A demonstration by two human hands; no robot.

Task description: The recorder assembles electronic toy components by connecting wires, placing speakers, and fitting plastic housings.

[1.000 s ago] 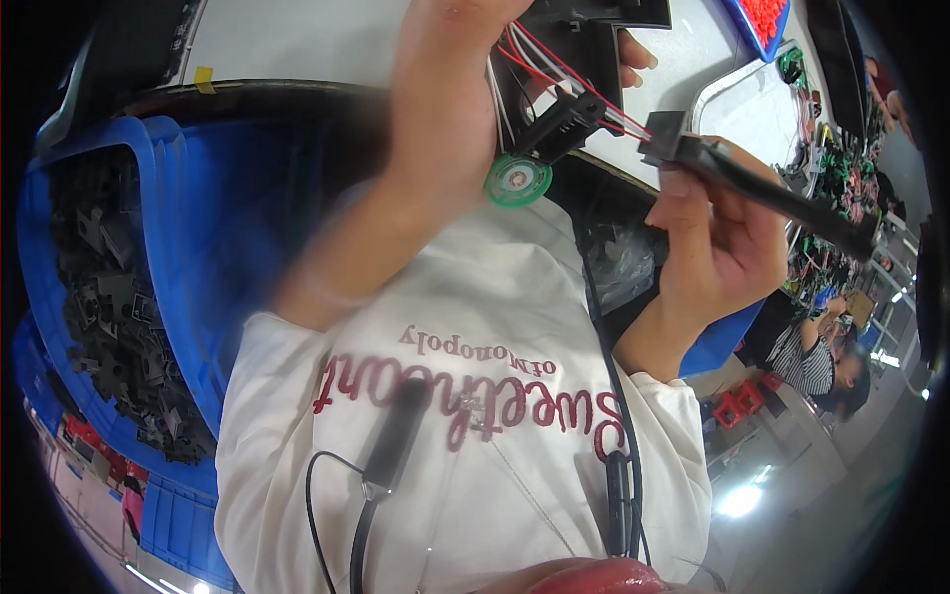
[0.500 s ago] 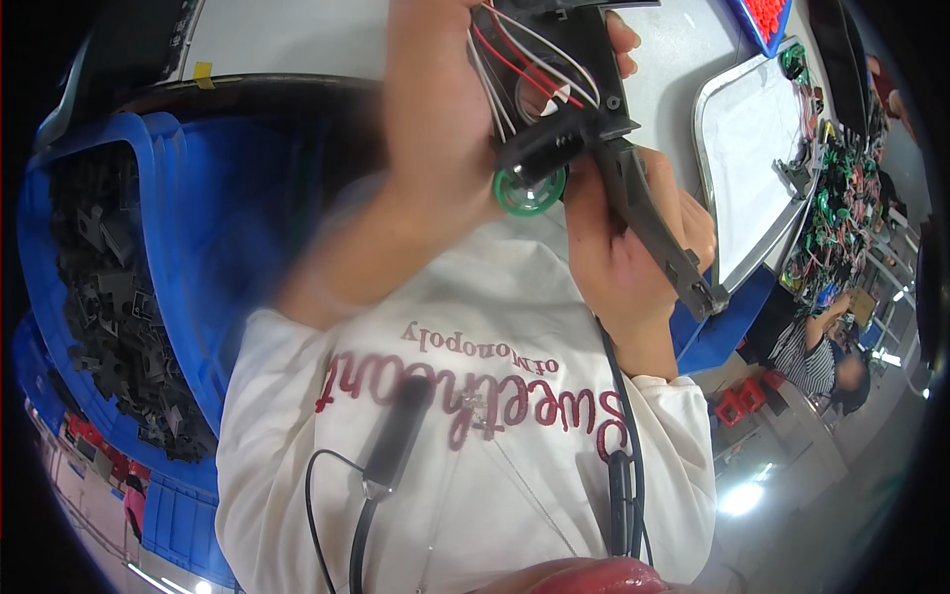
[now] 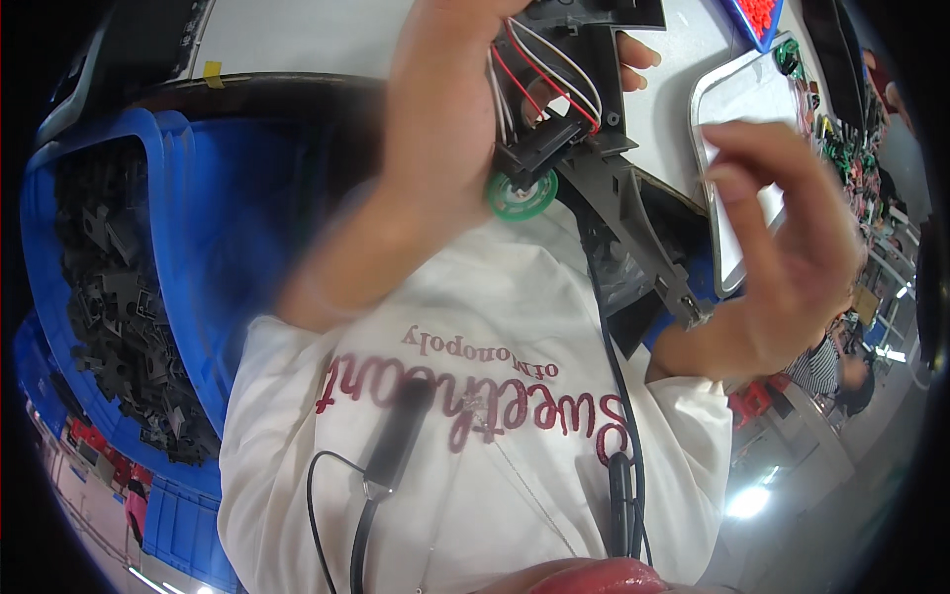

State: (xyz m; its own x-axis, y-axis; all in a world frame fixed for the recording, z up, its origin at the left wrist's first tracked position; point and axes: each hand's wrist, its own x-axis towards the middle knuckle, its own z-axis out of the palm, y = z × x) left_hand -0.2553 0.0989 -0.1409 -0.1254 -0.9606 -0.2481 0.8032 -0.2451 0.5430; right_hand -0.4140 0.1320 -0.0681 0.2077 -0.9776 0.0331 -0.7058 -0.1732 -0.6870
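My left hand [image 3: 450,99] grips a black plastic housing [image 3: 606,94] at the top centre, its fingertips showing past the far side. Red and white wires [image 3: 554,64] loop inside the housing. At its near end is a small black block [image 3: 539,148], with a round green circuit board [image 3: 522,198] just below. A long dark grey plastic arm [image 3: 638,223] slants from the housing down to the right. My right hand [image 3: 792,218] is raised over a white tray, apart from the housing. Thumb and forefinger are curved with a gap between them, slightly blurred, and nothing shows in them.
A blue bin [image 3: 148,247] of dark plastic pieces stands at the left. The metal-rimmed white tray [image 3: 703,99] lies on the white table [image 3: 297,40]. Beyond are a blue container [image 3: 737,20] of red parts and heaped wired green parts [image 3: 851,163]. Another person [image 3: 821,366] sits farther right.
My right hand has let go of the grey arm and moved right, over the tray. The green board has tilted to face more upward. My left hand keeps its hold on the housing.
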